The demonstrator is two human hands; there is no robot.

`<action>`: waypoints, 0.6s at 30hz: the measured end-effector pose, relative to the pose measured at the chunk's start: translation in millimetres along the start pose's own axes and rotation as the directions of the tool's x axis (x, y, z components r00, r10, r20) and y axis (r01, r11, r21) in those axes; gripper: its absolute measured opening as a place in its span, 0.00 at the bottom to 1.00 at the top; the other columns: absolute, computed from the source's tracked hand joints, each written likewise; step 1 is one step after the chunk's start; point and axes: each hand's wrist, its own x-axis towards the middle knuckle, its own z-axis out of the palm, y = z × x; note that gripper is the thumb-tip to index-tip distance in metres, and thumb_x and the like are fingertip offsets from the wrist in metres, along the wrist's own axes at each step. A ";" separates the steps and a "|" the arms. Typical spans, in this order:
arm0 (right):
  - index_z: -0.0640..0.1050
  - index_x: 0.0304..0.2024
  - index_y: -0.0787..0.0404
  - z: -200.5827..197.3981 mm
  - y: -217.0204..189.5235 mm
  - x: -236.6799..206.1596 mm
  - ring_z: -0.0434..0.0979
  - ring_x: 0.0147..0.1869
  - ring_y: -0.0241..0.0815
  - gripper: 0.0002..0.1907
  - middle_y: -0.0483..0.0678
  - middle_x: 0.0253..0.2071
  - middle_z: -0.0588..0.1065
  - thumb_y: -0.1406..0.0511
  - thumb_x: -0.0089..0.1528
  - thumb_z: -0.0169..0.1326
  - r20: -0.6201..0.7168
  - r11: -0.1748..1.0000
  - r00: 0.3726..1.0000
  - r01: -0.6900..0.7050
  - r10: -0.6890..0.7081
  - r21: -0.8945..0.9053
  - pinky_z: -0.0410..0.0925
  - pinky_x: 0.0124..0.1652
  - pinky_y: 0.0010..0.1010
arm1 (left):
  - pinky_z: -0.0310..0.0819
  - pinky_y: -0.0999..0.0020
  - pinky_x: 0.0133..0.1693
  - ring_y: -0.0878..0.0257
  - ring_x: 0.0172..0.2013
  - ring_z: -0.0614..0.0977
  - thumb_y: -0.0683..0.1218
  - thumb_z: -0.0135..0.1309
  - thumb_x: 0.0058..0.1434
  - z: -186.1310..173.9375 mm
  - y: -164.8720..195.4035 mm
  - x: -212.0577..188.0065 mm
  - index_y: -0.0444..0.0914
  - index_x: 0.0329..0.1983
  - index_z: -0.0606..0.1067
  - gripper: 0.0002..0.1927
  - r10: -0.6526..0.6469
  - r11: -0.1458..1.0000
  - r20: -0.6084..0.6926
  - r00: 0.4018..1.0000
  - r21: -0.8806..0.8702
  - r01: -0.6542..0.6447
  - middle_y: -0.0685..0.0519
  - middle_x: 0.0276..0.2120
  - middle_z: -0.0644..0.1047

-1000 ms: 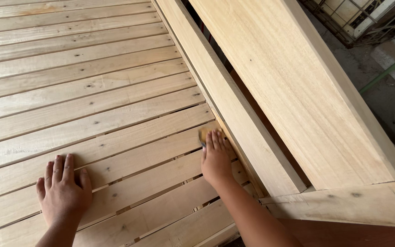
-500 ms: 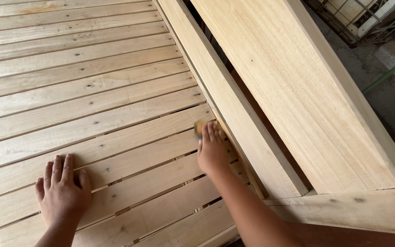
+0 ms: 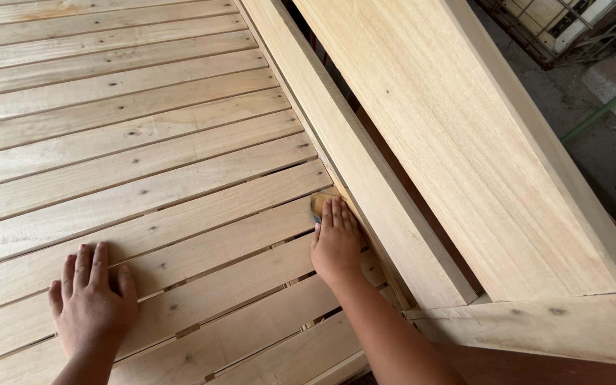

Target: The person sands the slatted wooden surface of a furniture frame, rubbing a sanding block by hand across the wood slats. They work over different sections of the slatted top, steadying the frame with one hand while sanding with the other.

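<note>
Left hand (image 3: 93, 303) lies flat, palm down, fingers spread a little, on the pale wooden slats (image 3: 144, 142), near the lower left; it grips nothing, just presses on the surface. The slats run across the view with narrow dark gaps between them, knots and grain showing, unfinished raw wood. Moving right: right hand (image 3: 336, 242) is flat too, fingers together and pointing up the frame, pressed down on a small tan sanding pad (image 3: 319, 202), only the far end of it peeking out beyond the fingertips. Pad sits on a slat right at its right end, touching or just beside the long side rail (image 3: 365, 171); cannot tell if it touches the rail. Hands are well apart, neither closed into a fist. Pad looks thin, light and bendy, probably rough on the underside, so it likely wants flat palm or finger pressure from above rather than a pinch at the edge; it could slip out if pressure is uneven. Right of the rail, a wide slanted plank (image 3: 465, 142), smooth and pale, stiff and heavy-looking. Far right top, a wire crate (image 3: 572, 28) and grey concrete floor (image 3: 607, 157) with a green pipe (image 3: 607, 107).
</note>
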 end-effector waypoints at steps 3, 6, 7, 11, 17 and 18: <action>0.49 0.74 0.67 4.4 2.1 -11.2 0.39 0.82 0.50 0.32 0.58 0.78 0.44 0.57 0.72 0.24 -0.005 0.999 1.000 -0.003 0.003 -0.041 0.37 0.75 0.40 | 0.39 0.49 0.73 0.57 0.76 0.52 0.61 0.32 0.71 -1.5 1.7 -0.1 0.47 0.77 0.59 0.33 0.017 1.000 -0.012 1.000 0.022 -0.016 0.51 0.75 0.58; 0.49 0.74 0.69 8.1 4.0 -10.8 0.39 0.82 0.51 0.32 0.60 0.78 0.45 0.58 0.72 0.25 -0.052 1.000 0.998 0.019 -0.018 0.011 0.38 0.75 0.41 | 0.39 0.49 0.73 0.56 0.76 0.52 0.61 0.33 0.71 -3.3 3.1 -0.2 0.46 0.77 0.59 0.33 0.013 0.999 -0.009 1.000 0.038 -0.013 0.50 0.75 0.58; 0.49 0.74 0.70 9.0 4.8 -8.2 0.40 0.81 0.52 0.32 0.62 0.78 0.45 0.57 0.73 0.26 -0.064 0.999 0.998 0.024 -0.022 0.035 0.38 0.74 0.41 | 0.39 0.49 0.73 0.56 0.76 0.52 0.61 0.33 0.71 -3.9 3.4 -0.6 0.46 0.77 0.59 0.33 0.008 1.000 -0.003 1.000 0.019 -0.008 0.50 0.75 0.58; 0.51 0.74 0.70 13.4 3.2 -10.5 0.41 0.82 0.52 0.32 0.60 0.78 0.46 0.58 0.72 0.28 -0.048 1.000 0.999 0.006 -0.005 0.004 0.38 0.74 0.41 | 0.39 0.49 0.73 0.56 0.76 0.53 0.60 0.33 0.71 -5.8 4.5 -0.8 0.46 0.77 0.60 0.33 0.009 1.000 -0.009 1.000 -0.009 -0.009 0.51 0.76 0.58; 0.50 0.74 0.68 10.5 3.6 -28.5 0.40 0.82 0.51 0.32 0.59 0.78 0.45 0.57 0.71 0.24 -0.036 0.997 0.997 0.073 -0.074 -0.022 0.37 0.75 0.41 | 0.40 0.49 0.73 0.56 0.77 0.54 0.60 0.34 0.71 -7.2 6.1 0.6 0.46 0.77 0.60 0.33 0.014 1.000 -0.013 1.000 -0.005 -0.014 0.50 0.76 0.59; 0.50 0.74 0.70 7.7 4.1 -20.7 0.39 0.82 0.52 0.32 0.60 0.78 0.45 0.57 0.72 0.24 -0.067 0.997 0.994 0.079 -0.081 -0.018 0.37 0.75 0.42 | 0.40 0.49 0.73 0.56 0.77 0.54 0.60 0.34 0.71 -7.1 6.3 0.5 0.46 0.77 0.60 0.33 0.006 1.000 -0.009 1.000 -0.008 -0.006 0.51 0.76 0.59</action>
